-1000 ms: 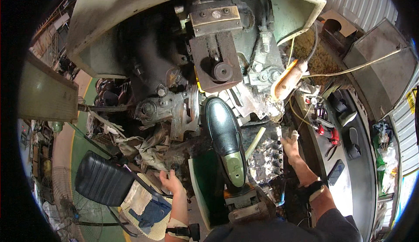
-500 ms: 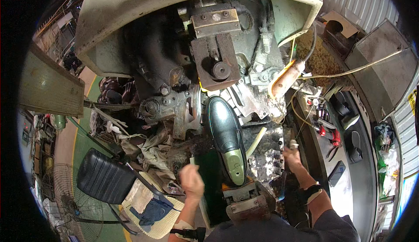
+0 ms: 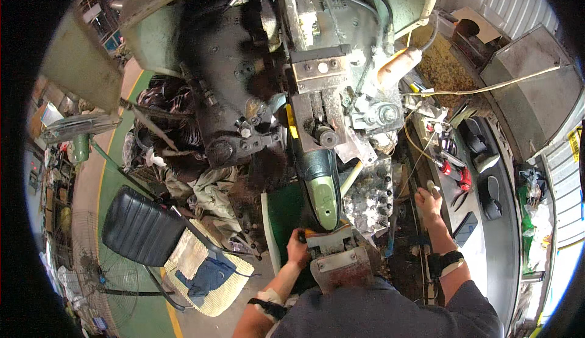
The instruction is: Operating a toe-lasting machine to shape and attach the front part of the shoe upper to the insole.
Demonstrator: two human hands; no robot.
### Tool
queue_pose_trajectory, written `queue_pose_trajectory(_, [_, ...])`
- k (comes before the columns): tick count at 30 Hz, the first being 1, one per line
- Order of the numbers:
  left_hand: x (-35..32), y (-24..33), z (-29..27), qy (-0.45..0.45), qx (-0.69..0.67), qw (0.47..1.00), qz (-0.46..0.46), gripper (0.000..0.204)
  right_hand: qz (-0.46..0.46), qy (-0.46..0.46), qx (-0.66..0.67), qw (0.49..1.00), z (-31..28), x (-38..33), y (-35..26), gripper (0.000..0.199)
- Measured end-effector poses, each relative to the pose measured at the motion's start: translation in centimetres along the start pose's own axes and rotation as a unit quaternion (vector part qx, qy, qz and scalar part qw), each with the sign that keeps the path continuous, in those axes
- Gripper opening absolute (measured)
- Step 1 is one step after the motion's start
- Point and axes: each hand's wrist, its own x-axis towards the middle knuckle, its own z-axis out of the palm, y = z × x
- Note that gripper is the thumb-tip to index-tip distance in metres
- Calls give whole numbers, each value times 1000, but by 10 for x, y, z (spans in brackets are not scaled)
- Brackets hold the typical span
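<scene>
A black shoe (image 3: 316,162) on a green shoe last (image 3: 325,199) lies lengthwise in the middle of a machine, its heel end toward me. Over the toe part sits the machine's steel pressing block (image 3: 323,134), which hides the front of the shoe. My left hand (image 3: 297,251) is closed at a small dark knob beside the metal heel support (image 3: 342,259), just left of the shoe's heel. To the right, away from the shoe, my right hand (image 3: 429,206) wraps round a lever with a pale knob (image 3: 432,187).
A lamp (image 3: 399,68) shines onto the machine from the right. A pale rod (image 3: 351,178) slants beside the shoe. On the right bench (image 3: 478,283) lie a phone (image 3: 466,228) and red-handled pliers (image 3: 464,179). A black chair (image 3: 143,225) and a fan (image 3: 100,280) stand left.
The pressing block has come down over the shoe's toe. My left hand has moved right and down to the knob by the heel support. My right hand stays at the lever, slightly farther right.
</scene>
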Motion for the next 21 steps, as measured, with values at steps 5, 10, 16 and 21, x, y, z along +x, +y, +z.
queue_pose_trajectory(5, [-82,151,-45,-1,282,940,193,53,-183,-143,-11,973,26,-38,-25,35])
queue_pose_trajectory(10, [-125,242,-120,185,-247,940,149,32,-394,-334,-169,839,76,-193,-76,28])
queue_pose_trajectory(16, [-119,344,-29,32,-276,941,193,32,-493,-529,-117,680,111,-308,-79,93])
queue_pose_trajectory(21, [-122,359,37,-62,-316,936,145,29,-579,-379,-52,719,82,-316,-85,87])
